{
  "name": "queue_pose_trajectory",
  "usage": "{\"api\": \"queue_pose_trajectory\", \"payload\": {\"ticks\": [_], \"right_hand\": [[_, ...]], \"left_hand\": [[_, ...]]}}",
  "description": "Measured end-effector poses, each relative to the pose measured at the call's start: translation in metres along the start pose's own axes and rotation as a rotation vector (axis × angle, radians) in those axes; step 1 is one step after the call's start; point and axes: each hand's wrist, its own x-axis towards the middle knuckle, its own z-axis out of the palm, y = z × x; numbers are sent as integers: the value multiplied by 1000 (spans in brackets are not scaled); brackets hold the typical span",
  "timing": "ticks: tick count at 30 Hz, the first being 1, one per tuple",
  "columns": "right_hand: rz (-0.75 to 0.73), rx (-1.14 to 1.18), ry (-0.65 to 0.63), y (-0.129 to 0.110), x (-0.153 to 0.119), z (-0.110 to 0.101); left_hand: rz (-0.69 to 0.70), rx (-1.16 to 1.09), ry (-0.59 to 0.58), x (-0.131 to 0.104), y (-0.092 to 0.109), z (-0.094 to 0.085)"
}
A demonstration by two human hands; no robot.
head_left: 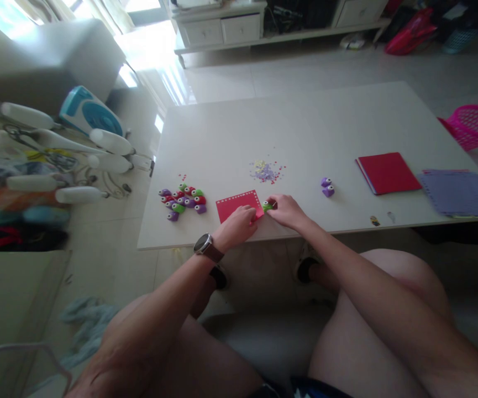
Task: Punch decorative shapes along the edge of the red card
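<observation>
A sheet of red paper (232,206) lies near the table's front edge, with a row of small punched holes along its far edge. My left hand (242,216), below a wristwatch, rests over the sheet with its fingers closed on the paper near its right side. In my right hand (285,210) is a small green craft punch (267,206), gripped at the sheet's right edge. Fingers hide part of the punch and the paper's near right corner. Beyond the sheet lies a pile of tiny purple, yellow and red paper cutouts (266,171).
Several red, green and purple punches (183,202) cluster at the left. Two purple punches (327,187) sit to the right. Farther right are a red paper stack (389,173) and purple sheets (458,192). A pink basket (477,124) stands past the right edge.
</observation>
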Motion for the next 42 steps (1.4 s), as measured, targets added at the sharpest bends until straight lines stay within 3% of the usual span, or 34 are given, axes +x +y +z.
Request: {"api": "queue_pose_trajectory", "payload": {"ticks": [17, 24, 33, 37, 42], "right_hand": [[-24, 34, 15, 3, 1, 4], [-117, 59, -29, 10, 1, 10], [-171, 31, -20, 10, 2, 10], [-118, 97, -69, 5, 1, 4], [66, 233, -81, 1, 3, -1]], "left_hand": [[11, -5, 15, 1, -6, 4], [53, 4, 34, -4, -11, 13], [-67, 215, -35, -7, -10, 10], [-82, 246, -45, -6, -12, 11], [-76, 224, -37, -5, -14, 13]]}}
